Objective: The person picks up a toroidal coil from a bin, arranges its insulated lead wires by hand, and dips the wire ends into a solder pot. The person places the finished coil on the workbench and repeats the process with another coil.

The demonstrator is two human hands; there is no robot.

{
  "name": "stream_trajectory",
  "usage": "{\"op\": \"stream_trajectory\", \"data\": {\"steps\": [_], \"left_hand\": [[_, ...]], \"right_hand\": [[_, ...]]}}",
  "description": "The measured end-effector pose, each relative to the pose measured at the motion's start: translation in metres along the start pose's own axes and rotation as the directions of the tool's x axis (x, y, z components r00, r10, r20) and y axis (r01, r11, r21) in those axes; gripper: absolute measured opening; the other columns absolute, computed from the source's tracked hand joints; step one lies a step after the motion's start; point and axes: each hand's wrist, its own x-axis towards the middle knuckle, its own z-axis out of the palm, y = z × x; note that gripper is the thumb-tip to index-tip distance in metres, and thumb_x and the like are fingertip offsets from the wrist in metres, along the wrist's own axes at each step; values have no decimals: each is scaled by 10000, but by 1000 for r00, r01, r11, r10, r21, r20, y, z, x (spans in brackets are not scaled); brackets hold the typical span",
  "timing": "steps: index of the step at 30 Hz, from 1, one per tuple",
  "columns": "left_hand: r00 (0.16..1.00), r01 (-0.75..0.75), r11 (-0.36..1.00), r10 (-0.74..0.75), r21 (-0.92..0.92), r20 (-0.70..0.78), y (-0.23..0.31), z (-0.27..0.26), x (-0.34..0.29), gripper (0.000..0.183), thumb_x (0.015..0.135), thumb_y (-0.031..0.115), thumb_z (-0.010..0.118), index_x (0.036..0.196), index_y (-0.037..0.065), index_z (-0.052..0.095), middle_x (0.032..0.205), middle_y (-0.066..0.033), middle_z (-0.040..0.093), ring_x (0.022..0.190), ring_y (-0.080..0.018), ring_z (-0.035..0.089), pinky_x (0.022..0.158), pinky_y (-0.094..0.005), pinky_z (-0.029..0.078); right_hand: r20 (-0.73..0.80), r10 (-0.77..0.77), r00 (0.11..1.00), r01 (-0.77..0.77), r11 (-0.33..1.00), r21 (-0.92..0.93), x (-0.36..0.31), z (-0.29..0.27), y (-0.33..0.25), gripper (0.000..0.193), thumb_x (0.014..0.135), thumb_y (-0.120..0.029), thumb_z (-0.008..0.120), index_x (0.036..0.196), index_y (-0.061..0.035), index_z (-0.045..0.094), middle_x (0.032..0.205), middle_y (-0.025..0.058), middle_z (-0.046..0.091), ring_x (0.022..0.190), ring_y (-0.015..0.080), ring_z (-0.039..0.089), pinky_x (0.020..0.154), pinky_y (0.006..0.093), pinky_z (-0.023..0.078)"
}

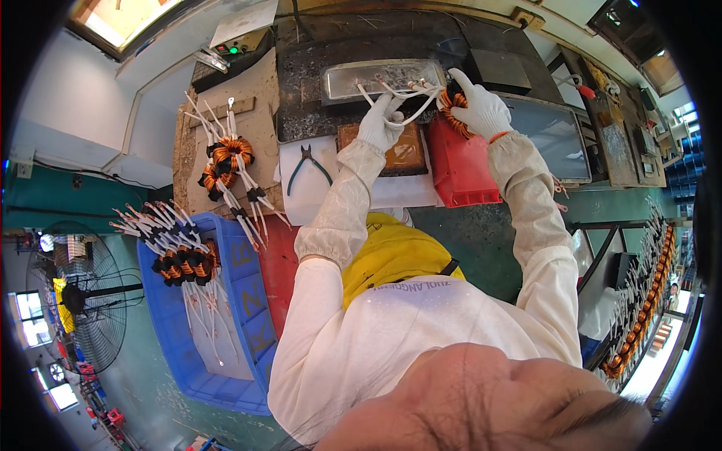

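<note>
In my gloved right hand (483, 113) is a toroidal coil (452, 113) wound with copper wire, the fingers wrapped round its side. Several white leads (416, 114) run from the coil to the left. My gloved left hand (381, 124) pinches some of these leads near their ends. Bare copper tips of the leads are over or in a rectangular metal pot (329, 83) with a silvery surface; whether they touch that surface I cannot tell. Below the hands lie a brown block-like tray (404, 154) and a red bin (465, 169).
Green-handled pliers (307, 169) lie on white paper left of my left forearm. More coils (228, 152) with white leads rest on the board at left. A blue crate (248, 331) holding coils stands lower left, beside a fan (79, 293). A rack of coils (647, 301) is at right.
</note>
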Motion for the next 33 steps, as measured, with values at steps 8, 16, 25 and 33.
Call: {"op": "stream_trajectory", "data": {"steps": [8, 16, 25, 33], "left_hand": [[999, 8, 1000, -7, -20, 50, 3, -6, 6, 196, 979, 210, 556, 1150, 116, 576, 1189, -75, 663, 577, -112, 581, 460, -206, 463], [1000, 16, 1000, -16, -9, -1, 3, -10, 3, 196, 976, 214, 565, 1152, 127, 566, 1196, -78, 659, 591, -114, 580, 454, -217, 464], [1000, 5, 1000, -4, 7, -17, 2, -11, 11, 268, 987, 268, 558, 1240, 181, 572, 1192, -69, 661, 569, -107, 550, 409, -230, 417], [999, -4, 1000, 5, 16, -38, 2, -16, 9, 284, 982, 268, 569, 1253, 185, 564, 1198, -68, 660, 571, -104, 561, 419, -229, 434]], "right_hand": [[18, -40, 999, 40, 998, -40, 6, -2, -5, 792, 801, -306, 674, 1487, -283, 280, 1011, 244, 666, 888, 434, 671, 766, 516, 545], [-13, -49, 999, 48, 997, -67, 1, 2, -12, 784, 810, -328, 680, 1484, -281, 284, 1006, 231, 670, 879, 430, 677, 742, 516, 555], [-27, -21, 999, 18, 996, -91, 6, 7, -12, 765, 828, -363, 675, 1480, -274, 286, 994, 227, 665, 860, 424, 680, 732, 516, 559], [-68, -29, 997, 24, 997, -77, 3, 12, -21, 731, 825, -348, 685, 1449, -242, 320, 987, 230, 662, 841, 428, 676, 707, 513, 555]]}}
